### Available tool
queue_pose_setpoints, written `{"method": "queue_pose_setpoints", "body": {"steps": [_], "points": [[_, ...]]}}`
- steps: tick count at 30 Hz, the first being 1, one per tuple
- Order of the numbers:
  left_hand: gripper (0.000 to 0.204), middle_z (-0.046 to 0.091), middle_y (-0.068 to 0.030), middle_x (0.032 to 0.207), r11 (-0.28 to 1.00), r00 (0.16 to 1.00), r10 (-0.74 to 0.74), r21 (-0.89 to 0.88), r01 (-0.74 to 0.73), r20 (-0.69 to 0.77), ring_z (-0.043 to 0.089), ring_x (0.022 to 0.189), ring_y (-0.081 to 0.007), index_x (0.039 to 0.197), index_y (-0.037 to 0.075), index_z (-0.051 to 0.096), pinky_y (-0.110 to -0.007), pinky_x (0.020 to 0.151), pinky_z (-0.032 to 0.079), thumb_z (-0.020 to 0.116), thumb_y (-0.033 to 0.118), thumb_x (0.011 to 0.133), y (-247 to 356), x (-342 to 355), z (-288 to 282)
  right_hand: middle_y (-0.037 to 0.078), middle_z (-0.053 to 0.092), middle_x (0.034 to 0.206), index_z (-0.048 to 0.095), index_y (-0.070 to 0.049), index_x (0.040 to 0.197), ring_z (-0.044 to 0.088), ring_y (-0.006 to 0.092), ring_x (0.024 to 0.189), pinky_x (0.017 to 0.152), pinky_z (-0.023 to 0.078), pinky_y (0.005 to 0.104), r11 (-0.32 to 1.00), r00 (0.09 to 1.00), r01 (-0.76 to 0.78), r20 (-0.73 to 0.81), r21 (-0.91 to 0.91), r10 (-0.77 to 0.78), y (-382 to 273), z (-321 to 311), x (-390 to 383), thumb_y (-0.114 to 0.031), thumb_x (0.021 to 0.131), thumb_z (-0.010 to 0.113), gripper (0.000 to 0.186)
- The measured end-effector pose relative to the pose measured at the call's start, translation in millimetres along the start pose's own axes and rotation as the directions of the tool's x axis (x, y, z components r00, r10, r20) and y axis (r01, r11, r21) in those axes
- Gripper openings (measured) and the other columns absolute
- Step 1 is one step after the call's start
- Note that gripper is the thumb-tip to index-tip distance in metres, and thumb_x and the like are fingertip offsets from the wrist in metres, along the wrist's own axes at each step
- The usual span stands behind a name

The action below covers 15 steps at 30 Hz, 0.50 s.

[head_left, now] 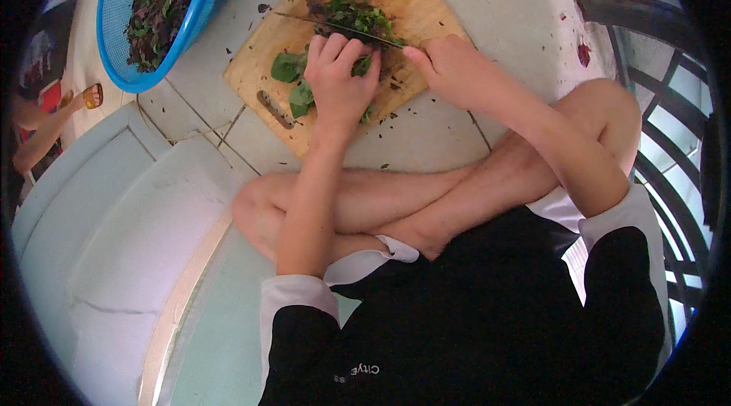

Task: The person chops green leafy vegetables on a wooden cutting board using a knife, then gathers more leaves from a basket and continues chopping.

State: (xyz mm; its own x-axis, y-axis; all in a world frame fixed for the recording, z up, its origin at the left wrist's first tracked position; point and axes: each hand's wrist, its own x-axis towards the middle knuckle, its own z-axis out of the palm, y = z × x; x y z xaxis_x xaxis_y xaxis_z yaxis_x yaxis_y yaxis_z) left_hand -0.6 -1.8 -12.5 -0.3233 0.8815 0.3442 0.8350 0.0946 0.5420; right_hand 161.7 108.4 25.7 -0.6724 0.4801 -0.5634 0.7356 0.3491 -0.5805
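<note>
A wooden cutting board (255, 63) lies on the tiled floor in front of my crossed legs. My left hand (340, 75) presses a bunch of leafy greens (301, 98) onto it, fingers curled over the leaves. In my right hand (451, 69) is the handle of a knife (335, 26); its long thin blade points left and lies just beyond my left fingertips. Chopped greens (354, 8) are heaped on the far side of the blade. Where the knife's edge meets the leaves is hidden by my left hand.
A blue mesh basket (137, 84) of chopped dark leaves stands at the far left. Leaf scraps dot the floor tiles (525, 10). Dark metal railings (662, 94) run along the right, and a pale panelled wall (106, 200) the left. Another person's sandalled foot (92, 96) shows at far left.
</note>
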Motion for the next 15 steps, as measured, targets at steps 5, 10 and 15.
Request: {"method": "queue_pose_setpoints", "body": {"steps": [5, 10, 15], "points": [[0.018, 0.054, -0.0058, 0.078, 0.998, 0.999, 0.034, -0.052, -0.033, 0.025, 0.050, 0.078, -0.0287, 0.074, 0.008, 0.060, -0.039, 0.067, 0.044, 0.075, 0.004, 0.064, 9.6, 1.6, -8.1, 0.030, 0.064, 0.074, 0.064, 0.008, 0.077, 0.064, 0.0482, 0.077, 0.073, 0.051, 0.0528, 0.998, 0.997, -0.003, -0.077, 0.066, 0.008, 2.5, -0.5, -11.6, -0.041, 0.101, 0.045, 0.057], [0.017, 0.055, -0.0061, 0.078, 0.997, 0.998, 0.060, -0.058, -0.060, 0.002, 0.050, 0.080, -0.0295, 0.075, 0.008, 0.061, -0.039, 0.069, 0.043, 0.073, 0.003, 0.065, 4.0, -1.4, -6.7, 0.031, 0.062, 0.071, 0.063, 0.009, 0.077, 0.063, 0.0491, 0.077, 0.072, 0.051, 0.0528, 0.993, 0.989, 0.084, -0.126, 0.077, -0.074, 8.2, 2.5, -10.9, -0.038, 0.101, 0.046, 0.056], [0.017, 0.054, -0.0060, 0.077, 0.995, 0.993, 0.102, -0.001, -0.103, -0.057, 0.051, 0.080, -0.0284, 0.075, 0.008, 0.063, -0.039, 0.070, 0.043, 0.074, 0.003, 0.064, 0.3, -4.4, -5.5, 0.032, 0.060, 0.069, 0.061, 0.010, 0.076, 0.062, 0.0492, 0.075, 0.070, 0.050, 0.0525, 0.974, 0.997, 0.055, -0.066, 0.220, -0.041, 2.7, -8.6, -20.4, -0.037, 0.101, 0.046, 0.055]]}}
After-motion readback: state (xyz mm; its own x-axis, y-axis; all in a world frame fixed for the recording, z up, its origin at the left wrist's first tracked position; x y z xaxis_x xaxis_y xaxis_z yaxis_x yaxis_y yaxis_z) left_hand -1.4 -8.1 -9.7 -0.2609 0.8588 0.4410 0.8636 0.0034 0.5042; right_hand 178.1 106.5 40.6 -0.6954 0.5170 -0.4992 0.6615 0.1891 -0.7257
